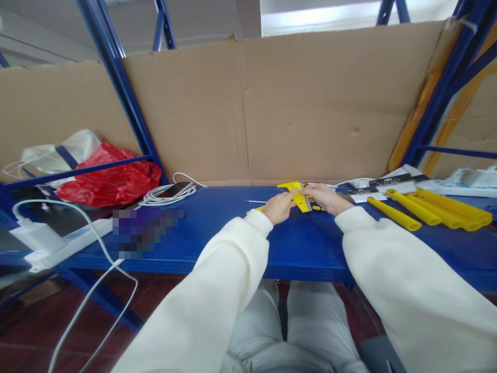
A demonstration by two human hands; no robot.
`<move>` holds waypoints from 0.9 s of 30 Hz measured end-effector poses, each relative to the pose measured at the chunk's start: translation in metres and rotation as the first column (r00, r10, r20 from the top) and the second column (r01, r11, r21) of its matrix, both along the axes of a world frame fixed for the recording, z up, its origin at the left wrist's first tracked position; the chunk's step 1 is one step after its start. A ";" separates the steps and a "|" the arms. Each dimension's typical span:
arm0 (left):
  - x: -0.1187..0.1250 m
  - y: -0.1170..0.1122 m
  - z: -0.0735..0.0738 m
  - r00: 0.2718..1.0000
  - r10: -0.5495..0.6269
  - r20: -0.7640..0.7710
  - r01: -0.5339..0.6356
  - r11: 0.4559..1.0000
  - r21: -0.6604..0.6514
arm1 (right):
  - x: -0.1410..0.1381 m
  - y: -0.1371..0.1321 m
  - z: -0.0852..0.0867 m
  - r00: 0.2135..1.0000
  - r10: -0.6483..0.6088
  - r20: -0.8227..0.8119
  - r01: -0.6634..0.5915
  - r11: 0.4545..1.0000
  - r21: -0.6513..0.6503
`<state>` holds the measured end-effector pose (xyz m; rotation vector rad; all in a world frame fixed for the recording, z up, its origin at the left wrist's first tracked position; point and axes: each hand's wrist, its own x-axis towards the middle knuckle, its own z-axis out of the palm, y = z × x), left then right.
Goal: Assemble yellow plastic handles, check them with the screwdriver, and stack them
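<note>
My left hand [278, 206] and my right hand [324, 198] meet over a yellow plastic scraper head [295, 194] on the blue shelf [233, 228]. Both hands pinch it with closed fingers, the left from the near left, the right from the right side. A grey metal strip runs along the scraper's edge between the fingers. A thin metal pin [256, 201] lies just left of my left hand. Both arms wear white sleeves.
Several yellow handles [427, 212] lie to the right beside black-and-white packaging cards [388, 182]. A coiled white cable and phone [171, 191], a red plastic bag [111, 176] and a white power strip [58, 243] sit at left. Cardboard [295, 103] backs the shelf between blue uprights.
</note>
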<state>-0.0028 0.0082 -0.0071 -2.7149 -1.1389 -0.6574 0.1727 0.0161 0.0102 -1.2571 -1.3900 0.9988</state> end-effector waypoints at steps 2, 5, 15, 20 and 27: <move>0.000 -0.003 0.001 0.999 0.028 -0.037 -0.028 1.000 0.009 | 0.000 -0.001 0.000 1.000 -0.004 0.005 0.004 1.000 0.004; 0.001 -0.006 0.003 0.995 0.070 -0.077 -0.069 0.997 0.017 | 0.000 -0.002 0.001 1.000 -0.016 0.019 0.015 1.000 0.021; -0.002 -0.003 0.003 0.995 0.076 -0.064 -0.072 0.996 0.056 | 0.003 0.001 -0.002 0.998 0.043 0.054 -0.046 0.997 0.054; -0.002 -0.008 0.009 0.992 0.120 -0.032 -0.120 0.993 0.016 | 0.015 0.001 0.005 0.992 0.124 0.014 -0.124 0.991 0.055; -0.009 -0.007 0.014 0.980 0.201 0.010 -0.201 0.979 -0.021 | 0.079 0.020 0.000 0.774 -0.452 0.443 0.360 0.890 0.280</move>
